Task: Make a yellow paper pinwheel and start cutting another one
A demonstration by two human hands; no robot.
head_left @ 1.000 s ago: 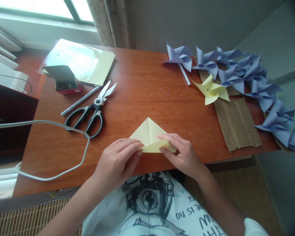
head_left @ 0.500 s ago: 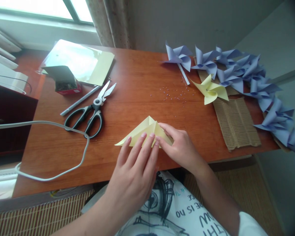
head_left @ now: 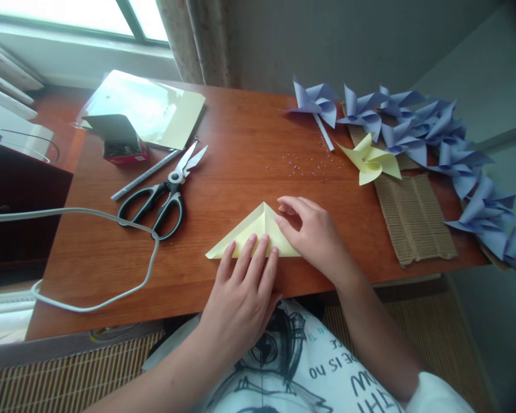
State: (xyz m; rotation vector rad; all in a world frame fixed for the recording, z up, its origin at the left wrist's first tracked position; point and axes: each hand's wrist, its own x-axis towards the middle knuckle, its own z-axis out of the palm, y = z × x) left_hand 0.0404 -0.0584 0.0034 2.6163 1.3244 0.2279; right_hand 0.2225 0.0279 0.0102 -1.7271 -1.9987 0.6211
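Note:
A sheet of yellow paper [head_left: 250,228], folded into a triangle with a crease down its middle, lies near the front edge of the table. My left hand [head_left: 245,287] rests on its lower part, fingers stretched out and pressing it down. At the triangle's right side is my right hand [head_left: 313,232]; its fingers are curved and apart, and the thumb touches or hovers over the paper's right slope. Nothing shows between that thumb and the fingers. The paper's right corner is partly hidden behind the right hand.
Open scissors [head_left: 167,192], a grey-white stick [head_left: 144,175], a small open box [head_left: 122,143] and packaged paper sheets [head_left: 155,112] lie left. A white cable [head_left: 148,269] loops over the left edge. Right are a yellow pinwheel [head_left: 368,160], several purple pinwheels [head_left: 406,137] and corrugated cardboard [head_left: 415,218].
The raised fold on the paper's right side has come down flat. My right hand's fingers have left the paper's edge and spread apart; my left hand stays on the paper.

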